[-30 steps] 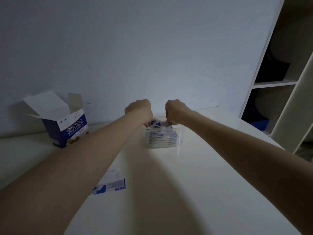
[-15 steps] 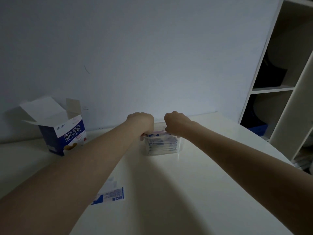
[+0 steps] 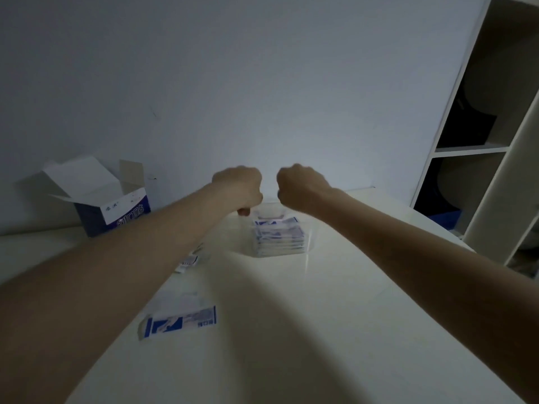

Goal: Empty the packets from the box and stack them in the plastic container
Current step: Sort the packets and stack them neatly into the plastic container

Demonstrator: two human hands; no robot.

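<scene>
Both fists, left hand (image 3: 237,189) and right hand (image 3: 300,185), curled empty above the container (image 3: 280,237); a loose packet (image 3: 179,320) nearer needed flat, aligned stacking.

Dim, bluish room light, long arm shadows across the table (image 3: 335,330), motion blur, wide-angle edge bending.

Two bare forearms reach in from the lower corners, no sleeves, watches, rings or gloves on them. The left hand (image 3: 237,186) and right hand (image 3: 300,185) are uncovered too.
</scene>
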